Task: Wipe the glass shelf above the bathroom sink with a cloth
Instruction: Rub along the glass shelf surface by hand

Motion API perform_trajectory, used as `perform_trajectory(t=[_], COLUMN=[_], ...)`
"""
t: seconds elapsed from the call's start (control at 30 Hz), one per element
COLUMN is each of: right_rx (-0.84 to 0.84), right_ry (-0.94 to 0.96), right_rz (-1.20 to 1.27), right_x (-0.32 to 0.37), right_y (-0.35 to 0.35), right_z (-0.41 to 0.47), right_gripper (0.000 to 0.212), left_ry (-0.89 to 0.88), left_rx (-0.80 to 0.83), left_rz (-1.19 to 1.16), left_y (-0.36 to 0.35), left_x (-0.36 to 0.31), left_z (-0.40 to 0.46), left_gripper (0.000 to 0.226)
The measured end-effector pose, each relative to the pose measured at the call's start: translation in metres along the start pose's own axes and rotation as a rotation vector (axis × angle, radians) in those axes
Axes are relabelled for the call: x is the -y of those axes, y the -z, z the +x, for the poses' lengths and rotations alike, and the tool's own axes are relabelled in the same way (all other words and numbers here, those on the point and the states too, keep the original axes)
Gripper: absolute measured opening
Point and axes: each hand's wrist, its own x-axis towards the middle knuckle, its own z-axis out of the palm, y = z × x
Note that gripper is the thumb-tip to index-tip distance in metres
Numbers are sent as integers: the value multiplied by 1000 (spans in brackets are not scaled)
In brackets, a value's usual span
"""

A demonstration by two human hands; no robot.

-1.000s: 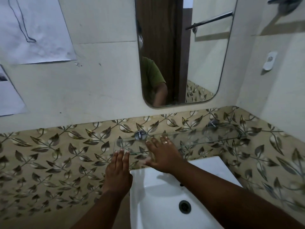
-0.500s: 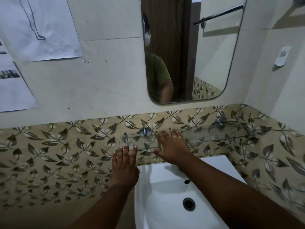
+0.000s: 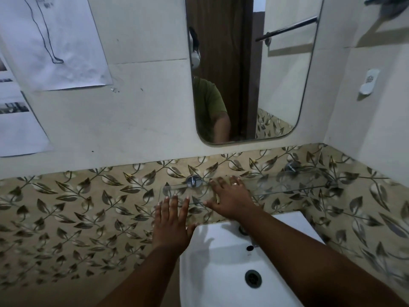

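Resting flat and empty on the glass shelf, right hand, left hand spread open, holding nothing, beside the white sink.

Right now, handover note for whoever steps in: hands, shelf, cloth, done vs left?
Left hand: open, flat, empty, at the left front edge of the glass shelf.
Right hand: open, palm down on the shelf near its left bracket, empty.
Shelf: on the wall above the sink, nothing standing on it.
Cloth: none in view.
Done: no wiping evident.
Left: fetch a cloth, wipe the whole shelf.
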Motion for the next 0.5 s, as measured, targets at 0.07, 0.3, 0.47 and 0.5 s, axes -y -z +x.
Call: perform_trajectory(t=[0.07, 0.3, 0.47, 0.5], right_rx=[-9, 13, 39, 34], right_ry=[69, 24, -99, -96], right_rz=[-24, -71, 6, 7], right_x=[-1, -50, -32, -28], right_y=[-2, -2, 3, 3], right_z=[-7, -28, -2, 1], right_gripper=[109, 97, 103, 101], left_ry=[2, 1, 24, 25], left_rx=[7, 39, 45, 46], left_rz=[3, -7, -10, -13], left_y=[0, -1, -1, -1], left_x=[1, 4, 2, 2], left_z=[-1, -1, 0, 0], left_gripper=[77, 76, 78, 78])
